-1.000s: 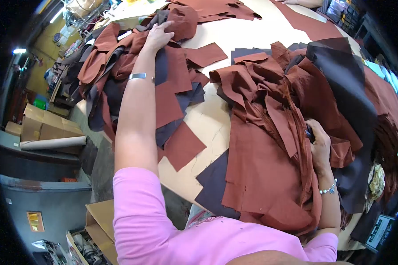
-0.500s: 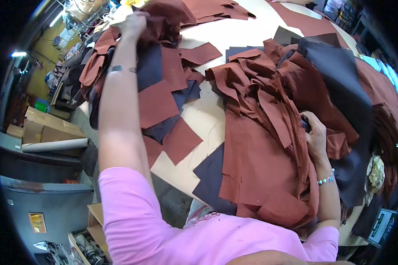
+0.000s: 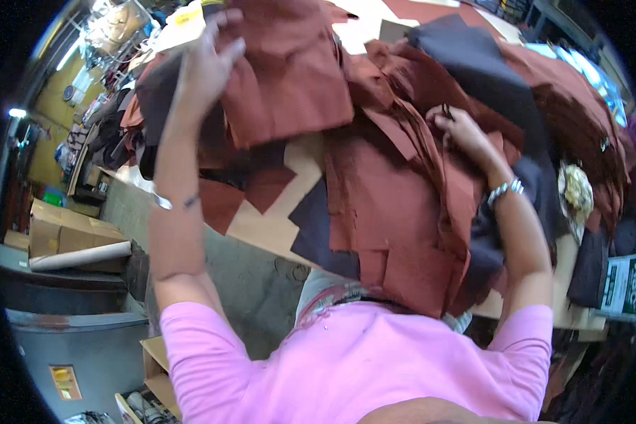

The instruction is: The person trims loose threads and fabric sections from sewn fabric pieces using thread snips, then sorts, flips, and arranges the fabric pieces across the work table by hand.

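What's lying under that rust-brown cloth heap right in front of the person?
Dark cloth pokes out from under the left side of the rust-brown heap, and bare tan tabletop shows beyond it. Whatever lies beneath the heap's middle is covered.

1 rust-brown cloth panel (image 3: 293,88), lightly creased, lies partly over dark cloth (image 3: 164,92); near it, a rumpled rust-brown garment piece (image 3: 396,191) with bunched, gathered folds drapes over the table's edge (image 3: 261,232)
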`<action>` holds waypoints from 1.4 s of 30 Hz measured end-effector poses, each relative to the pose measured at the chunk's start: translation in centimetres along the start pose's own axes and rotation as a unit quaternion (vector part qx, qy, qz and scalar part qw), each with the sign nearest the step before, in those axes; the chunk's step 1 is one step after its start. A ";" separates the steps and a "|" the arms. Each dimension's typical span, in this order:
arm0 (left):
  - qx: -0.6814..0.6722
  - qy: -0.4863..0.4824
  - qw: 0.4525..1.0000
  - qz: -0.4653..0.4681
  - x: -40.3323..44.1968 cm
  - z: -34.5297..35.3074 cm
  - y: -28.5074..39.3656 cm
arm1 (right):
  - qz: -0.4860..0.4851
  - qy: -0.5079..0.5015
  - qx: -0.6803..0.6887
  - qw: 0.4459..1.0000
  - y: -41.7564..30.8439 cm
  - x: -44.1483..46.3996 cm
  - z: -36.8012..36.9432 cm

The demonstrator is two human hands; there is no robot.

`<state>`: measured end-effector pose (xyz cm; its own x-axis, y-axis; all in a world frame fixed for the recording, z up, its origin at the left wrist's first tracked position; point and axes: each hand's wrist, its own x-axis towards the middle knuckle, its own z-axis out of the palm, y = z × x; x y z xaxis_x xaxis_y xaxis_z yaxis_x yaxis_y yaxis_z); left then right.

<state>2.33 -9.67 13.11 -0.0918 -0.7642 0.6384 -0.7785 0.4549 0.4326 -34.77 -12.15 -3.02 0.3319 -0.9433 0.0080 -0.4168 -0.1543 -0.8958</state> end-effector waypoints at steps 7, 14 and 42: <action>-0.175 -0.019 0.971 -0.165 -13.9 5.6 -2.6 | -0.016 0.028 0.014 0.999 -7.1 -5.3 -3.1; -0.413 0.106 0.890 -0.162 -14.1 3.8 0.3 | -0.073 -0.152 -0.021 0.985 -10.8 -7.3 3.8; 0.309 0.035 0.950 -0.003 -12.8 -1.0 -4.6 | -0.022 0.052 0.216 0.975 -8.9 -0.6 7.1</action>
<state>7.68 -1.54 3.61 -0.0605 -0.7239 0.6873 -0.9969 0.0780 -0.0056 -25.25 -8.15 1.78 0.2445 -0.9666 0.0763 -0.0017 -0.0791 -0.9969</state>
